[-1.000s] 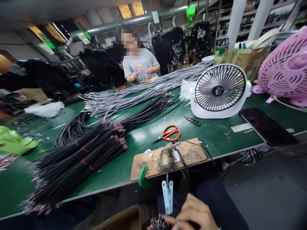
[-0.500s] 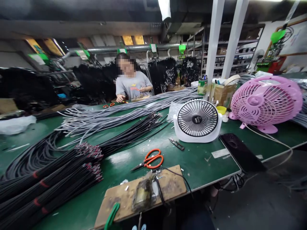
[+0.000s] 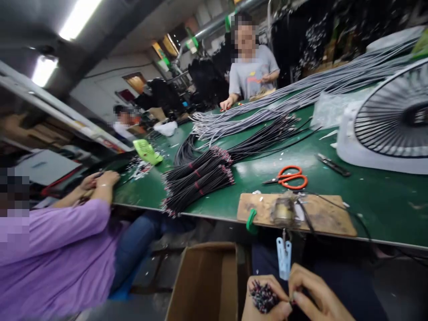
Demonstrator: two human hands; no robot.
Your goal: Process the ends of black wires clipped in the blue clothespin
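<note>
At the bottom of the head view my left hand [image 3: 265, 305] is closed round a bundle of thin black cables [image 3: 263, 295], whose red and whitish ends point up. My right hand [image 3: 316, 292] is beside it, thumb and finger pinched at the left thumb on what looks like a single dark cable end [image 3: 292, 302]. Just above the hands hangs a light blue clothes peg [image 3: 284, 258]. It hangs below a wooden board [image 3: 324, 216] at the table edge, which carries a tape-wrapped block [image 3: 282, 210] and a green hook-like piece [image 3: 251, 221].
On the green table [image 3: 247, 178] lie orange-handled scissors [image 3: 290, 177], thread snips [image 3: 333, 165], tied black cable bundles [image 3: 197, 180] and long grey cables [image 3: 267, 109]. A white fan [image 3: 347, 142] stands right. An open cardboard box [image 3: 203, 281] is below. Co-workers sit left [image 3: 63, 240] and across [image 3: 252, 73].
The view has swung left and down. Both my hands with the cable bundle, the cardboard box and a co-worker in purple are now in view; the pink fan and phone have gone out of it.
</note>
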